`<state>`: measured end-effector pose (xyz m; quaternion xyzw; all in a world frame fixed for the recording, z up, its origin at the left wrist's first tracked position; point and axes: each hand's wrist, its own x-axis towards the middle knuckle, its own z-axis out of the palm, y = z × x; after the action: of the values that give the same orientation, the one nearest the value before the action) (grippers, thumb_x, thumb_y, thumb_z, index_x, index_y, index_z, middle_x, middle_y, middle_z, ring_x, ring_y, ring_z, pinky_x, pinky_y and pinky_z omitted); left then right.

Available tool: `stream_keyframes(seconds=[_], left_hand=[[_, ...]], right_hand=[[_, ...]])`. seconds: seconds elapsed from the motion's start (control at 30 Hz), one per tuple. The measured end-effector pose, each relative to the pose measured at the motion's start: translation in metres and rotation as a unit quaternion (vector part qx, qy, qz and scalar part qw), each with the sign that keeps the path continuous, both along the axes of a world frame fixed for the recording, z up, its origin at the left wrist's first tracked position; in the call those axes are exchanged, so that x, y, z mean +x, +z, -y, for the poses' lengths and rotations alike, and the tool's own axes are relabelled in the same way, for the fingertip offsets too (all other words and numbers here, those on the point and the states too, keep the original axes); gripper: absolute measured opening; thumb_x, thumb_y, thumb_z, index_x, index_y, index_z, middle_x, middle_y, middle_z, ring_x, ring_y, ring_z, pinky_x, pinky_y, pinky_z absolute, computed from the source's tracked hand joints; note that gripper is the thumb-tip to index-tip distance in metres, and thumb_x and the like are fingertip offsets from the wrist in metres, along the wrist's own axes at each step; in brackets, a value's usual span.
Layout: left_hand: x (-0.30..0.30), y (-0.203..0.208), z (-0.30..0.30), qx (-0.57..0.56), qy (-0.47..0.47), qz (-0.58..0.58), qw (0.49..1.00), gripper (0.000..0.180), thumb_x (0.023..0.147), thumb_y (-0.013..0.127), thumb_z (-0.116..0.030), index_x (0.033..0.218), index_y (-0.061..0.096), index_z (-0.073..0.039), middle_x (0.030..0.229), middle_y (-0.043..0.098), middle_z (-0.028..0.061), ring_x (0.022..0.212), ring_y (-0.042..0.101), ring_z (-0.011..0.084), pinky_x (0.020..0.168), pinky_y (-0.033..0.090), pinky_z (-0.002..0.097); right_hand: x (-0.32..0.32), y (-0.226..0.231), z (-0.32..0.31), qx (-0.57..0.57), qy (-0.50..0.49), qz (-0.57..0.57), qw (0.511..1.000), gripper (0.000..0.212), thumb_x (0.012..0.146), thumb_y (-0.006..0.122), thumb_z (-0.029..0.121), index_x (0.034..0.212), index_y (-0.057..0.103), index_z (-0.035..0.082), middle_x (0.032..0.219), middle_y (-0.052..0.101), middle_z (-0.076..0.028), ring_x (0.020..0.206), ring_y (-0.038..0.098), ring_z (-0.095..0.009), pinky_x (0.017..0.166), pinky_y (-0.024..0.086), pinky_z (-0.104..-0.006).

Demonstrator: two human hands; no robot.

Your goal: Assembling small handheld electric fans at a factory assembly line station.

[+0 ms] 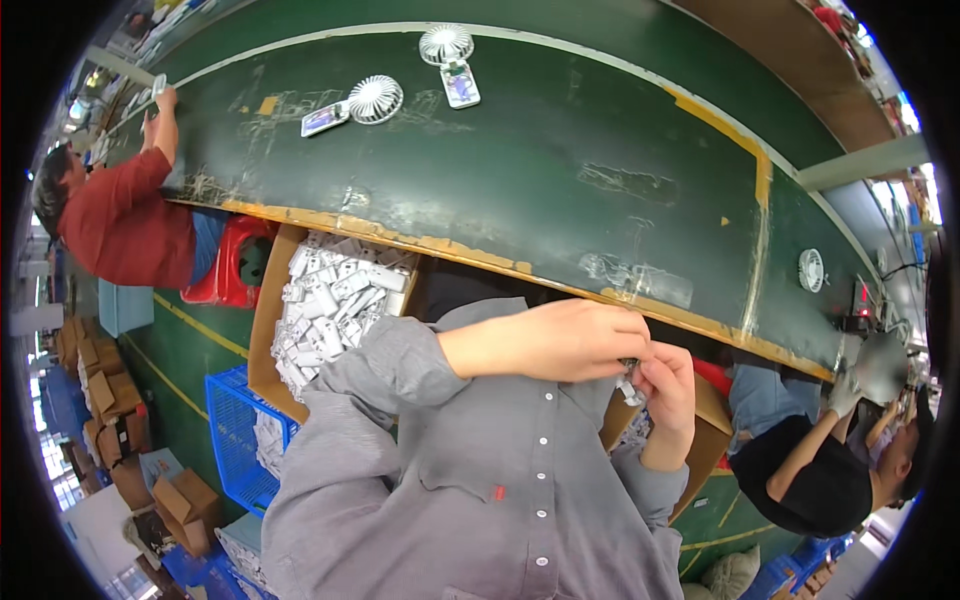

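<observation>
Close to the table's front edge, my left hand (585,340) and my right hand (668,388) meet with their fingers pinched together. Between the fingertips is a small part with dark and white bits (628,372), mostly hidden, whose kind I cannot make out. Both hands touch it, just in front of my grey shirt. On the far side of the green table (520,170) lie two white handheld fans, one fan (376,100) pointing left and another fan (446,46) with its handle toward me. A third white fan (811,271) is at the table's right end.
A cardboard box (264,345) full of white plastic parts (335,300) stands left of me, by a blue crate (235,440). Another box (708,430) is beside my right arm. One person in red (125,220) sits at left, another in black (825,475) at right.
</observation>
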<state>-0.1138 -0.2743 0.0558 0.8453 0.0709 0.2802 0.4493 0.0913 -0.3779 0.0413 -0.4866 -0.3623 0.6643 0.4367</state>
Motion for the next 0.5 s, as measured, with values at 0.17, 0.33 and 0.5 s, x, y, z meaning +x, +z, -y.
stream_keyframes(seconds=[0.17, 0.33, 0.5], left_hand=[[0.013, -0.013, 0.024, 0.144, 0.162, 0.045, 0.975, 0.018, 0.068, 0.07, -0.005, 0.078, 0.055, -0.006, 0.084, 0.059, 0.0047, 0.075, 0.061, 0.0218, 0.062, 0.051, 0.0325], [0.014, -0.013, 0.029, 0.001, 0.161, 0.082, 0.984, 0.014, 0.07, 0.072, -0.004, 0.08, 0.061, -0.004, 0.083, 0.063, 0.0067, 0.07, 0.063, 0.0205, 0.058, 0.051, 0.0296], [0.015, -0.006, 0.035, -0.305, 0.137, 0.07, 0.94, 0.012, 0.071, 0.071, 0.004, 0.083, 0.069, 0.003, 0.088, 0.071, 0.0134, 0.078, 0.07, 0.0183, 0.063, 0.059, 0.0273]], right_hand=[[-0.02, 0.0, 0.003, 0.015, -0.029, 0.036, 0.999, 0.018, 0.091, 0.053, 0.009, 0.081, 0.063, -0.001, 0.068, 0.058, 0.001, 0.059, 0.043, -0.001, 0.052, 0.03, -0.0186], [-0.023, 0.006, 0.01, 0.013, -0.066, -0.01, 0.998, 0.025, 0.091, 0.054, 0.012, 0.071, 0.061, -0.002, 0.062, 0.055, 0.001, 0.054, 0.04, -0.002, 0.049, 0.027, -0.0211], [-0.027, 0.012, 0.02, -0.019, -0.095, -0.094, 0.991, 0.03, 0.09, 0.056, 0.016, 0.066, 0.059, -0.002, 0.053, 0.049, 0.001, 0.047, 0.034, -0.002, 0.045, 0.023, -0.0225]])
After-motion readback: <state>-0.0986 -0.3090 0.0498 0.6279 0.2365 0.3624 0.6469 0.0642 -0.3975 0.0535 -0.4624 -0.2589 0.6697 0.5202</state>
